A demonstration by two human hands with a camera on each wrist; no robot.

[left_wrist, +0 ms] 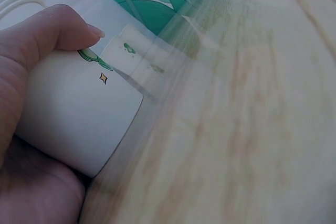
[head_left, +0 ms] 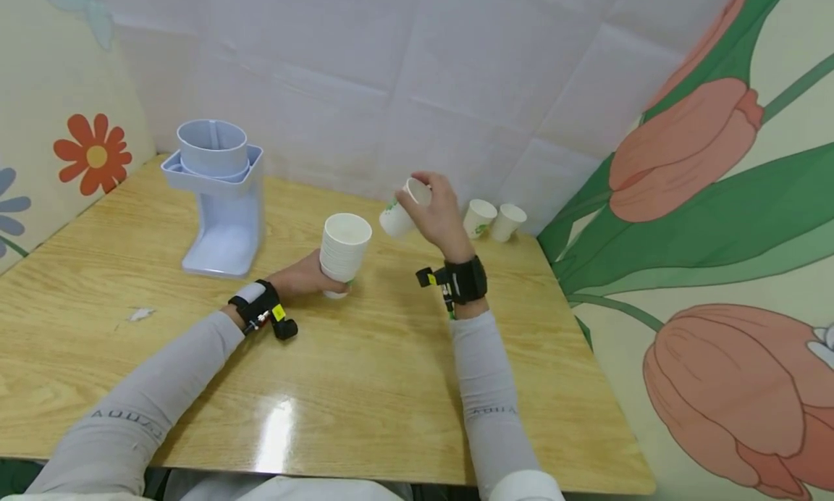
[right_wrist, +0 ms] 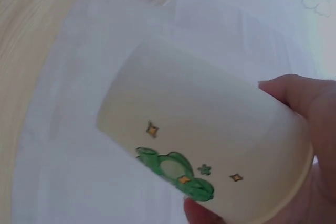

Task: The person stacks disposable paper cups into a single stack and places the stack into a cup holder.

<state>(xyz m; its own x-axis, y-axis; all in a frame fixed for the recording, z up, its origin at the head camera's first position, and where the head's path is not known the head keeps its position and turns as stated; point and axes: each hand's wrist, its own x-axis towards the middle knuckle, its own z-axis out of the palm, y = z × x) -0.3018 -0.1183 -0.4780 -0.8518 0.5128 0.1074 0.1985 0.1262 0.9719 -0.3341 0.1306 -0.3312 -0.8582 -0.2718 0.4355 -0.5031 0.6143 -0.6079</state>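
A stack of white paper cups (head_left: 344,251) stands on the table, its rims facing up. My left hand (head_left: 302,275) grips the stack low down, thumb and fingers curled round the bottom cup. To the right, my right hand (head_left: 435,210) holds a single paper cup (right_wrist: 205,135) by its rim, tilted and raised above the table. A green printed figure and small stars show on that cup's side in the right wrist view. Farther right, two paper cups (head_left: 480,217) (head_left: 508,222) stand side by side near the back wall.
At the back left stands a light-blue plastic stand (head_left: 224,219) with a round cup-like holder (head_left: 213,150) on top. A white scrap (head_left: 140,314) lies on the wooden table (head_left: 365,400). White sheeting (head_left: 339,88) hangs behind, and a flower-painted wall (head_left: 704,269) borders the right side.
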